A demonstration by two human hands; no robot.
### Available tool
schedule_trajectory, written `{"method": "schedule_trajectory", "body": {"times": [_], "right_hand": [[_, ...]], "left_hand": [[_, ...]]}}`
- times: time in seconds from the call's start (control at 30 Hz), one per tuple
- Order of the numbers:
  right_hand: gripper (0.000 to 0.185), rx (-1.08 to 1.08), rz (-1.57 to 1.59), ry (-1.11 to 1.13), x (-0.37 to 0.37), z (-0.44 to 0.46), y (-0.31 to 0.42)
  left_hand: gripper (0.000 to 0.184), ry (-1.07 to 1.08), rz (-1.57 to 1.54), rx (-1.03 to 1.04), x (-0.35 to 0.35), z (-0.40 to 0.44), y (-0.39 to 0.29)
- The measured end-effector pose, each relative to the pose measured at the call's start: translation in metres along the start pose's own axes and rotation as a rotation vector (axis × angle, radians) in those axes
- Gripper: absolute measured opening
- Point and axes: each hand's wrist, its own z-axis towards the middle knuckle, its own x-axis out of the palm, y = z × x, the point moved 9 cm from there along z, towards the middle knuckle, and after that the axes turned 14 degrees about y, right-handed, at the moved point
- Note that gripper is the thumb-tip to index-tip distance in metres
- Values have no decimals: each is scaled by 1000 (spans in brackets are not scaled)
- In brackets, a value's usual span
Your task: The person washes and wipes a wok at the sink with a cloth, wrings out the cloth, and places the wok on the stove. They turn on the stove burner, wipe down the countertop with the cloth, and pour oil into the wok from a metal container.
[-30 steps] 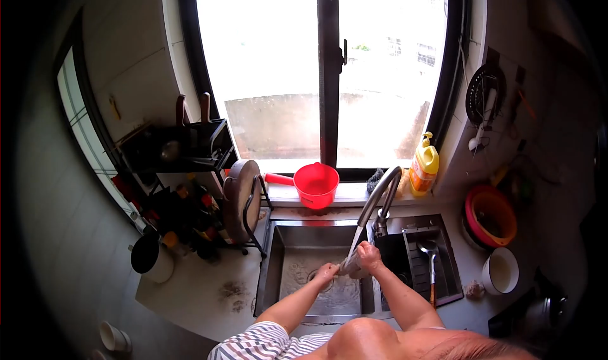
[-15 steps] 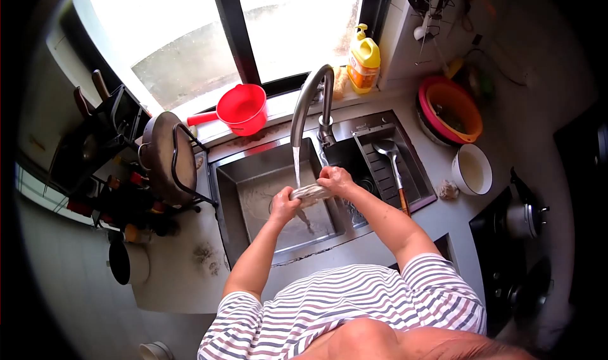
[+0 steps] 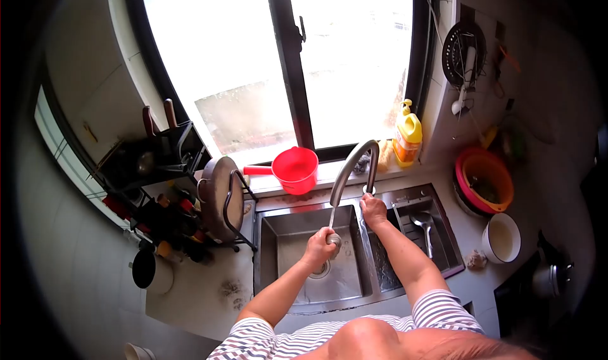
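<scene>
Sink (image 3: pixel 347 282), hand (image 3: pixel 374 211) at faucet (image 3: pixel 352 163), label (image 3: pixel 404 149) illegible

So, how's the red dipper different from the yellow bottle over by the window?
The red dipper is wide and open-topped, while the yellow bottle is narrower with a pump on top. The dipper has a long handle sticking out to the left; the bottle has an orange-toned label on its front. Both stand on the window ledge.

left hand (image 3: pixel 320 248): fingers curled closed, forearm angled forward and inward. right hand (image 3: pixel 373 210): raised farther forward, fingers bent, arm extended. both forearms bare; hands apart.
</scene>
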Motion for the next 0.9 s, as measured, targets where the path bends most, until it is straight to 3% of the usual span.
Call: {"method": "schedule_trajectory", "body": {"times": [0.1, 0.13, 0.17, 0.2, 0.23, 0.27, 0.3, 0.37, 0.43, 0.5, 0.57, 0.63, 0.7, 0.77, 0.8, 0.83, 0.9], "right_hand": [[13, 70, 288, -133, -3, -8, -4], [20, 127, 694, -18, 18, -18, -9], [26, -114, 742, 35, 40, -17, 3], [27, -231, 1044, 217, 63, -24, 23], [33, -186, 1231, 526, 80, -39, 42], [36, -210, 1210, 641, 97, -49, 46], [44, 28, 1338, 692, 112, -68, 45], [53, -1, 1588, 958, 109, -104, 71], [60, 65, 1739, 1019, 127, -118, 72], [60, 162, 1454, 1018, 142, -132, 63], [67, 231, 1345, 1100, 149, -152, 58], [69, 250, 1514, 1137, 156, -160, 64], [70, 280, 1685, 1173, 153, -165, 75], [70, 147, 1951, 1101, 130, -152, 99], [59, 181, 2052, 975, 117, -147, 104], [59, 179, 2053, 974, 128, -144, 97], [44, 262, 1991, 896, 145, -135, 82]], "left_hand": [[32, 33, -14, -13, -6, 1, -4], [34, 50, -62, 26, -7, 3, -5], [34, 65, -66, 68, -7, 7, -6], [35, 101, -169, 67, -7, 11, -9], [36, 141, -273, 62, -7, 13, -13], [36, 149, -444, 49, -9, 15, -17], [35, 156, -612, 34, -12, 16, -20], [35, 106, -801, -75, -24, 20, -9], [35, 41, -890, -143, -35, 22, 6], [36, 29, -912, -146, -38, 24, 19], [33, -122, -898, -129, -50, 22, 32], [30, -168, -869, -106, -49, 20, 40], [30, -192, -613, -8, -40, 13, 37], [36, -167, -335, 2, -11, -9, 28], [37, -68, -244, 9, 10, -22, 18], [36, -30, -34, 175, 25, -34, 3], [35, -27, 365, 303, 26, -55, -25]]}}
